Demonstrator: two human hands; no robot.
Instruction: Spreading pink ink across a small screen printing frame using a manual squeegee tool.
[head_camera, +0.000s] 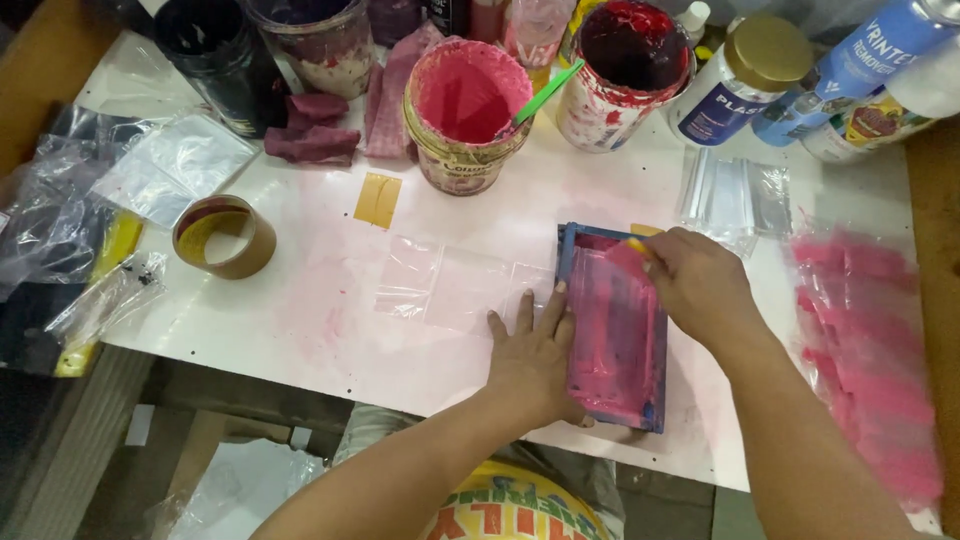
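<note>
One head-worn camera looks steeply down from close above the white table (330, 330); the paint tubs sit toward twelve o'clock, the person's forearms enter from six.

Blue-framed screen (615, 330), pink-inked, flat on white table (330, 340).
</note>
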